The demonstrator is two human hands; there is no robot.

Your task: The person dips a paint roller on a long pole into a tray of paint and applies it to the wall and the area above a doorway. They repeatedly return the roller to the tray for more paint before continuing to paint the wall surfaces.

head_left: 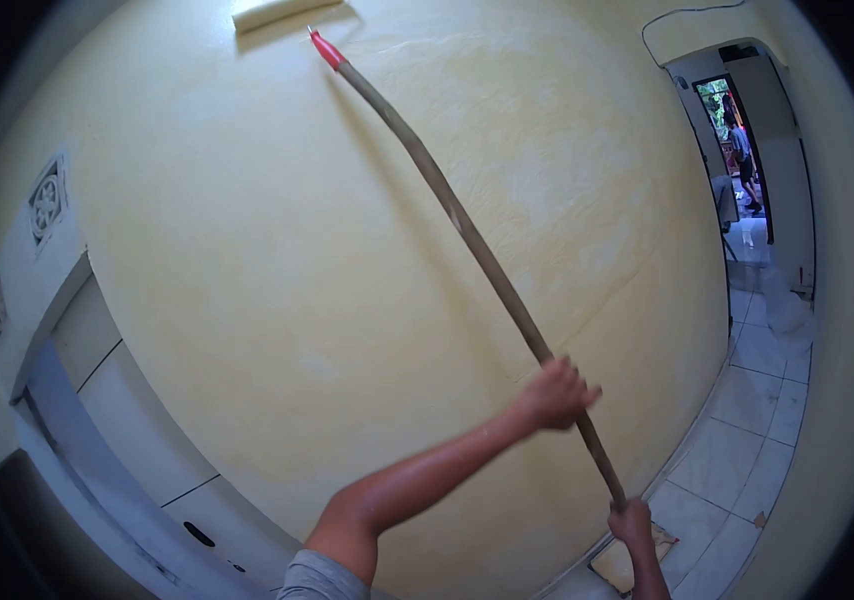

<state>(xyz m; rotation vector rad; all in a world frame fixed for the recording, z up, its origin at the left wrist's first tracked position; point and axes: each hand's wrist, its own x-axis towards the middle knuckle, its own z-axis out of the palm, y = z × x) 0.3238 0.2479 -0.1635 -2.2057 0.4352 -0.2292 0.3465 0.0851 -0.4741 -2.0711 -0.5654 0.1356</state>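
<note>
A long wooden pole point(462, 220) slants across the yellow wall point(277, 250). Its top end fits into a red handle point(326, 49), and a paint roller point(282, 12) lies against the wall near the top edge of the view. My left hand point(556, 393) is wrapped round the lower part of the pole, slightly blurred. Lower down, my right hand point(631, 522) grips the pole's bottom end. Behind my right hand, a tray with pale yellow paint point(615, 565) rests on the floor.
White floor tiles point(717, 450) run along the wall to an open doorway point(732, 160) at the right, where a person point(743, 160) stands beyond. A white door point(142, 420) is at the left, below a vent point(47, 202). A cable point(682, 12) hangs at the upper right.
</note>
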